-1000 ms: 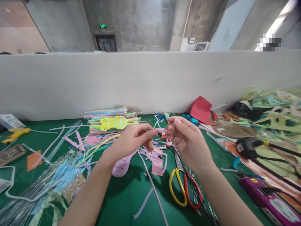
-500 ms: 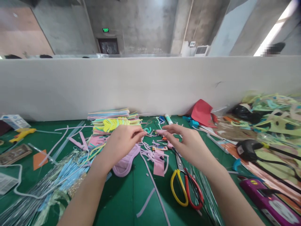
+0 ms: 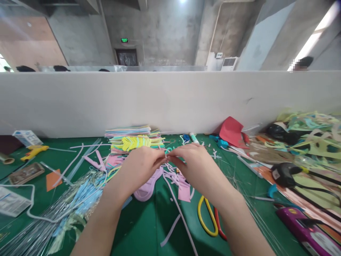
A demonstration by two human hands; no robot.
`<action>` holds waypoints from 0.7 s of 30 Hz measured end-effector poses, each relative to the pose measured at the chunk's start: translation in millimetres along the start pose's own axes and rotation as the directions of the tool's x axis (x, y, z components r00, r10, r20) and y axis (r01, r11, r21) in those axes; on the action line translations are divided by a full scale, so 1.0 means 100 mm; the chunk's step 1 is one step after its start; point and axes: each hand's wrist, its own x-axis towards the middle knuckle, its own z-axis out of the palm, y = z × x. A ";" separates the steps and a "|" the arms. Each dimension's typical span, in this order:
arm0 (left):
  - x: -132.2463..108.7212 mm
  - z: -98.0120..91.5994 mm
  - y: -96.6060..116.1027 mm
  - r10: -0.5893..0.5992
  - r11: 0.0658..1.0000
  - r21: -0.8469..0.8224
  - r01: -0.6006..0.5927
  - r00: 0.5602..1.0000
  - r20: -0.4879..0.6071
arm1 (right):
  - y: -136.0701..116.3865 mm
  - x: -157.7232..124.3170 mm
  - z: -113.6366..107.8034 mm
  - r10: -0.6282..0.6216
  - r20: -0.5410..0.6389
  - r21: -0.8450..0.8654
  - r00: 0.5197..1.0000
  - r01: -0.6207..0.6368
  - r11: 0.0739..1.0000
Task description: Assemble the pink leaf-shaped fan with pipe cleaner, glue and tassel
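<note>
My left hand [image 3: 144, 161] and my right hand [image 3: 190, 161] meet fingertip to fingertip over the middle of the table. Both are closed in a pinch; what sits between the fingers is too small and covered to name. Just below them lie a lilac padded piece [image 3: 146, 188], a tangle of lilac strips [image 3: 173, 174] and a pink square [image 3: 184, 194]. Scissors with a yellow and a red handle [image 3: 207, 217] lie partly hidden under my right forearm.
Behind the hands stand bundled coloured strips [image 3: 128, 132] and a yellow braided piece [image 3: 136, 143]. At left lie a yellow glue gun [image 3: 34, 152] and clear sticks. A red sheet [image 3: 231, 131], a black-handled tool [image 3: 283, 174] and a purple device [image 3: 301, 227] lie at right. A white partition [image 3: 170, 103] closes the back.
My right hand has moved left and its fingers have closed to meet my left hand. The right forearm now covers the scissor blades. The view has shifted slightly.
</note>
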 end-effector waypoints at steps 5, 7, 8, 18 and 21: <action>0.03 0.02 0.00 0.012 0.997 -0.077 -0.009 0.999 0.036 | -0.01 -0.01 0.03 0.014 0.016 -0.020 1.000 -0.014 1.000; 0.04 0.00 -0.01 0.001 0.995 -0.097 0.004 0.999 0.048 | 0.01 -0.03 0.03 0.050 0.029 0.025 0.998 -0.051 0.998; 0.04 -0.02 -0.01 -0.006 0.992 -0.123 0.012 0.999 0.046 | 0.03 -0.04 0.02 0.074 0.032 0.063 0.997 -0.076 0.995; 0.09 -0.03 -0.14 -0.168 0.775 -0.628 0.071 0.981 -0.097 | 0.13 -0.03 0.10 0.051 0.085 0.241 0.995 -0.070 0.968; 0.12 0.05 -0.12 -0.116 0.825 -0.563 0.054 0.990 -0.074 | 0.10 -0.02 0.16 0.036 0.083 0.313 0.996 -0.061 0.948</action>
